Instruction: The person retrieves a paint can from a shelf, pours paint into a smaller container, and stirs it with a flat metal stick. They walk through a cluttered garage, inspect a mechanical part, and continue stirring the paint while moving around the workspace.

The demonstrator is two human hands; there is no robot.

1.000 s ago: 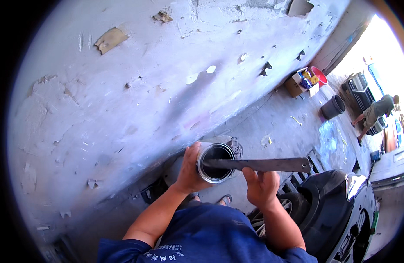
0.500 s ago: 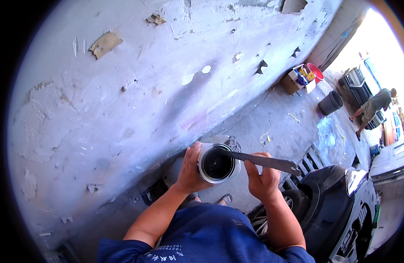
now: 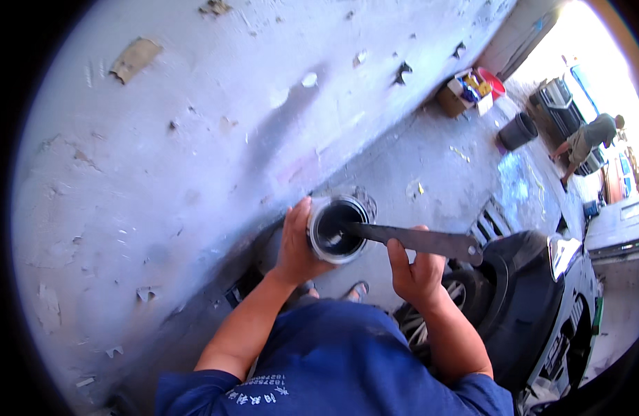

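A round metal can (image 3: 324, 252), its mouth facing up at me, is gripped at its left side by my left hand (image 3: 296, 239). Dark, shiny stuff shows inside, with a small bright reflection. My right hand (image 3: 418, 272) is closed round a long, flat dark stirring stick (image 3: 430, 240) with a small hole at its outer end. The stick's inner end reaches over the can's rim into the dark contents, so its tip is hidden.
A peeling pale wall (image 3: 194, 166) runs along the left. To the right stands a dark car (image 3: 527, 298) with its front partly stripped. Farther off are a cardboard box (image 3: 456, 100), a red basin (image 3: 491, 83), a dark bucket (image 3: 518, 131) and a bending person (image 3: 589, 142).
The can has risen slightly in the view, with my left hand still round it. The stick has shifted lower and to the right at its outer end, still dipping into the can.
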